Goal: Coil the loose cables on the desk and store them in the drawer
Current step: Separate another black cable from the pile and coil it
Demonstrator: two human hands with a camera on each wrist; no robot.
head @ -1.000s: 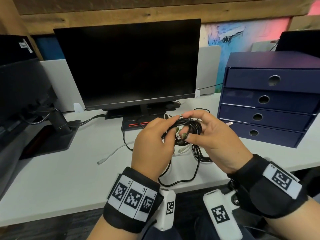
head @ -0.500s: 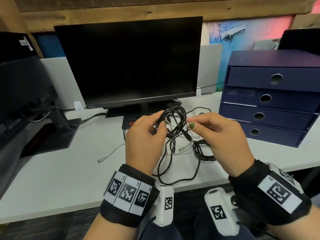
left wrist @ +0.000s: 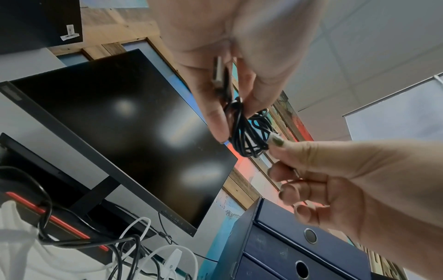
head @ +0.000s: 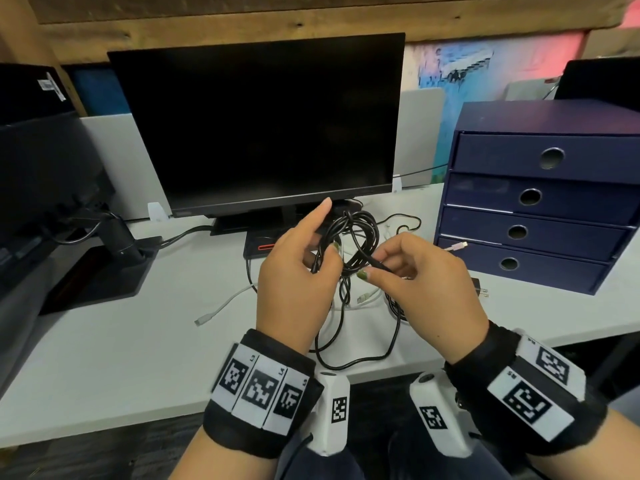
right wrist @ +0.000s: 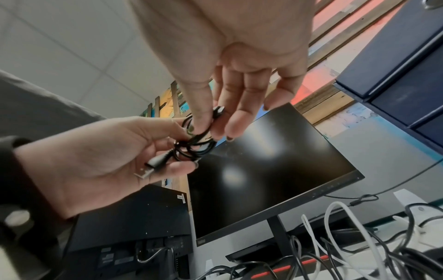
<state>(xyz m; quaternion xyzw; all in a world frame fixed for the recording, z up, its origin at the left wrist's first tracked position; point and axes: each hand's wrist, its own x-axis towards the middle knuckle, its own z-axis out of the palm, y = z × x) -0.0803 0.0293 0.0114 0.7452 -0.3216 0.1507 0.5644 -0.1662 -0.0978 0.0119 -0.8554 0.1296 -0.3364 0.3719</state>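
Observation:
A thin black cable, wound into a small coil (head: 358, 233), hangs above the white desk (head: 104, 358) in front of the monitor. My left hand (head: 322, 247) grips the coil (left wrist: 249, 140) and its USB plug (left wrist: 219, 73) between thumb and fingers, index finger straight up. My right hand (head: 375, 268) pinches the cable's other end (right wrist: 215, 113) beside the coil (right wrist: 196, 147). More loose cables lie on the desk below: a white one (head: 221, 306) and a black loop (head: 360, 351). The navy drawer unit (head: 540, 202) stands at the right, with all drawers closed.
A dark monitor (head: 263, 126) stands straight ahead, and a second monitor's base (head: 97, 271) is at the left. A pink-tipped cable end (head: 459, 244) and a black plug adapter (head: 479, 289) lie by the lowest drawer. The desk's front edge is near my wrists.
The coil went from being cupped by both hands to being held up by my left hand. My right hand drew back to the right and now pinches the cable end.

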